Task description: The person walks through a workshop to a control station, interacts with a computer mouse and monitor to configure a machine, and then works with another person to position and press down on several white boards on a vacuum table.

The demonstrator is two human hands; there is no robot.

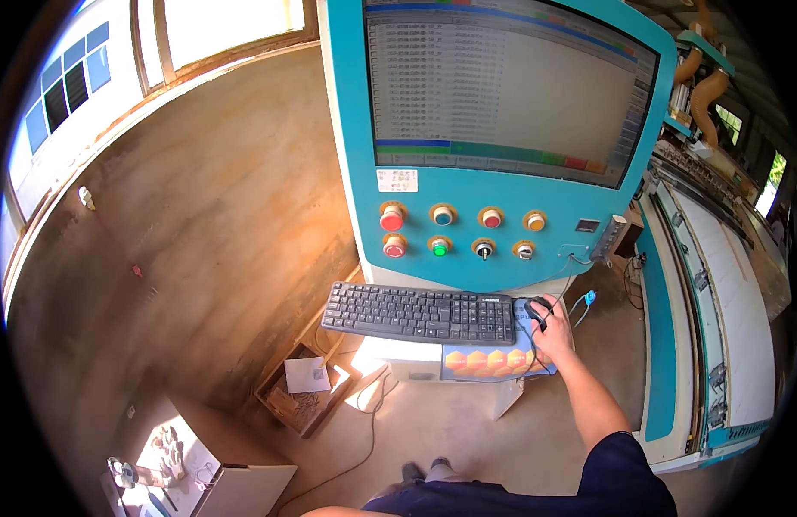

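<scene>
Mouse (538,312) sits right of centre in the frame, grasped from above by our right hand (552,333). We see the keyboard (420,312) just beside it, mid-frame. Our left hand is out of view; we cannot tell its grip.

Open low, walled off up top!
Passable at lower centre between trailing cable (374,422) and right forearm (588,392); blocked at upper centre by the turquoise console (502,188), barred mid-frame by the keyboard (420,313), then by the right hand (551,332) on the mouse (538,312); hemmed in at far right by the long machine (725,319).
</scene>
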